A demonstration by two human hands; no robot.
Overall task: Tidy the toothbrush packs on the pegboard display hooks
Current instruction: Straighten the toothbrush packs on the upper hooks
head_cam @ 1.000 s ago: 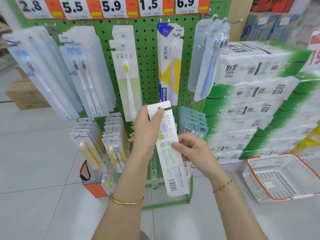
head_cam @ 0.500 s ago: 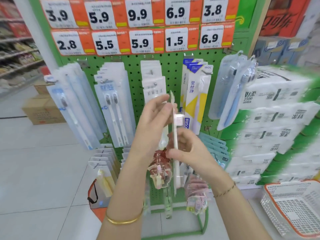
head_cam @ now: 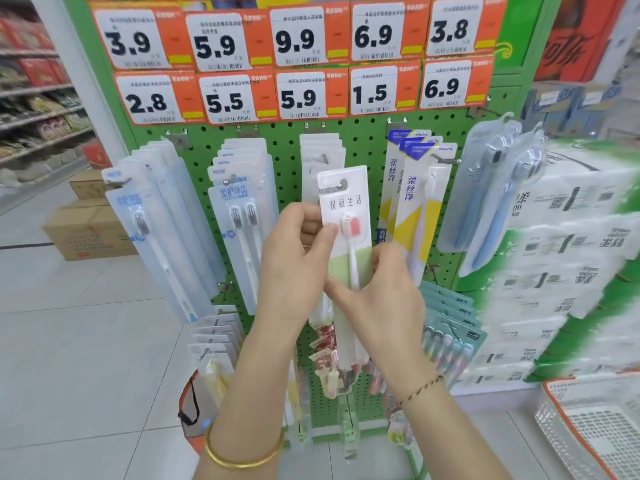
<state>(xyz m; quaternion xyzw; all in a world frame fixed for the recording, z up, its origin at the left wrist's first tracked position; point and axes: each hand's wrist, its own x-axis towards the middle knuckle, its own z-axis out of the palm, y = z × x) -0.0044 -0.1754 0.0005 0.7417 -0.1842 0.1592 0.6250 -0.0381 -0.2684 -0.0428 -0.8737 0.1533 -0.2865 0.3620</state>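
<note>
Green pegboard (head_cam: 363, 147) carries hanging rows of packs (head_cam: 239, 216) under price tags (head_cam: 298, 95). One white-and-green pack (head_cam: 346, 202) stands upright, held in front of the middle row. Left hand (head_cam: 294, 258) pinches its upper left edge; right hand (head_cam: 377, 299) pinches its lower part.

Matt white card on the pack (head_cam: 346, 202), clear glossy plastic over its brush. Pegboard (head_cam: 367, 147) is smooth green-painted metal, hooks (head_cam: 448, 160) bare shiny wire. Floor (head_cam: 69, 341) tiles gleam, bangle (head_cam: 242, 457) is polished gold metal, basket (head_cam: 595, 427) is plastic mesh.
</note>
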